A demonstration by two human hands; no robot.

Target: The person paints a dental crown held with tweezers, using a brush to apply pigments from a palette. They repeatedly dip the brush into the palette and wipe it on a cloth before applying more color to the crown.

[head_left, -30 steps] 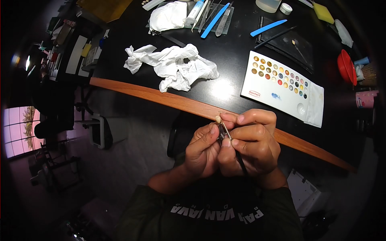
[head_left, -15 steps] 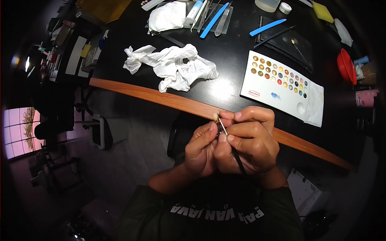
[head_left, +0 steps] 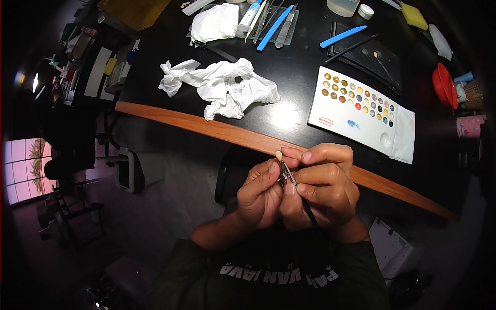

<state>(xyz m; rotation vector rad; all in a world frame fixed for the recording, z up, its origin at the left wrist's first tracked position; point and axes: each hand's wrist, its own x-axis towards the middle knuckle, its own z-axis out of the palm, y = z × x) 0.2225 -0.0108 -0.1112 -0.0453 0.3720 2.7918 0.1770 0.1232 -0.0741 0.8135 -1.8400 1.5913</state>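
A small cream dental crown (head_left: pixel 279 155) sits upright just above my fingertips, near the table's wooden edge. Below it, my left hand (head_left: pixel 260 194) is closed on a thin dark metal holder that seems to bear the crown; most of the holder is hidden by the fingers. My right hand (head_left: pixel 326 183) pinches a fine paintbrush (head_left: pixel 290 174) with a silvery ferrule and a black handle. The brush tip lies just under the crown; whether it touches cannot be made out. Both hands are close together, with fingers of each nearly meeting around the crown.
A white Renfert palette (head_left: pixel 330 106) with several coloured wells lies beyond my right hand. Crumpled white tissue (head_left: pixel 227 85) is ahead on the left. Blue-handled tools (head_left: pixel 275 28), a dark tile (head_left: pixel 369 54) and a red bowl (head_left: pixel 444 85) stand farther back. The wooden edge (head_left: pixel 206 126) crosses in front.
The crown has turned a little and shows more of its pale face. The brush tip has drawn down slightly from beside the crown, with my right fingers shifting down along with it.
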